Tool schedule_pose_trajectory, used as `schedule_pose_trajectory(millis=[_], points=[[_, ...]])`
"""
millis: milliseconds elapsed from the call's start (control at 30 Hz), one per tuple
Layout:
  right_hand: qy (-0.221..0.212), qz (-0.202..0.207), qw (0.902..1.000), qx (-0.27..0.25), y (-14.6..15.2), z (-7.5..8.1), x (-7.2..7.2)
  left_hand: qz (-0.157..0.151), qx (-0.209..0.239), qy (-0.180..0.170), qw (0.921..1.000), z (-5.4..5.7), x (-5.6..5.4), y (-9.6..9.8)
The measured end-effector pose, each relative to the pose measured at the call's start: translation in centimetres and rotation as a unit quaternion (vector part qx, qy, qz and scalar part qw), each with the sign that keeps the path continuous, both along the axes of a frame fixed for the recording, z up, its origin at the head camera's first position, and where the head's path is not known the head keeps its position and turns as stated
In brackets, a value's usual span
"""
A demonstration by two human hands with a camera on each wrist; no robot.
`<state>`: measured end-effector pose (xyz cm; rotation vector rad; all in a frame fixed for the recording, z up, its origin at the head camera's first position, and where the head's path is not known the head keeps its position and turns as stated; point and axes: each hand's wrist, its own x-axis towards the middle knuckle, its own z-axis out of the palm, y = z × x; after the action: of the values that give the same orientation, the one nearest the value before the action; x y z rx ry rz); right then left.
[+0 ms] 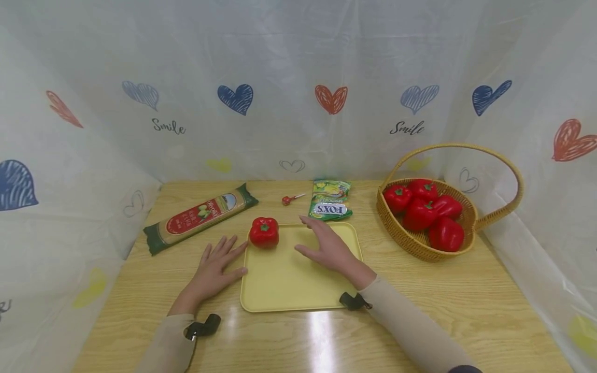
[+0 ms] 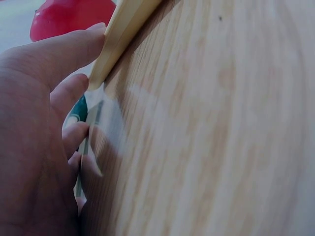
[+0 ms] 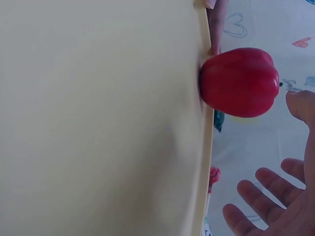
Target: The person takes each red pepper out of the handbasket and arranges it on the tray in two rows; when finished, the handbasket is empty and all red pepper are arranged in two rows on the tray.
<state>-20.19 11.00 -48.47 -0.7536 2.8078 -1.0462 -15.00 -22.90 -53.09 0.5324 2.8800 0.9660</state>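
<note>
A red bell pepper (image 1: 264, 232) stands upright at the far left corner of the yellow tray (image 1: 298, 282), green stem on top. With fingers spread, the left hand (image 1: 214, 272) rests beside the tray's left edge; in the left wrist view its thumb (image 2: 74, 51) touches the rim. Over the right part of the tray hovers the right hand (image 1: 331, 250), thumb and fingers apart, holding nothing. The right wrist view has the pepper (image 3: 240, 82) near the thumb, with a gap between them.
A wicker basket (image 1: 406, 246) with a tall handle holds several red peppers at the right. Behind the tray lie a lollipop (image 1: 286, 200) and a green Fox's candy bag (image 1: 330, 199). A long pasta pack (image 1: 200, 217) lies at the back left. Printed plastic sheeting (image 1: 289, 62) surrounds the table.
</note>
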Motion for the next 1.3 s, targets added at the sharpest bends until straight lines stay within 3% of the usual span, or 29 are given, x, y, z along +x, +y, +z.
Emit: schedule_pose_trajectory(millis=[767,1300], points=[[0.024,-0.021,0.9994,-0.018,3.9,-0.3,0.3,-0.002,-0.002,0.002,1.0000,0.1,0.0,0.1],[0.039,-0.037,0.9985,-0.011,6.2,0.7,0.6,0.001,-0.007,0.000,1.0000,0.1,-0.1,0.1]])
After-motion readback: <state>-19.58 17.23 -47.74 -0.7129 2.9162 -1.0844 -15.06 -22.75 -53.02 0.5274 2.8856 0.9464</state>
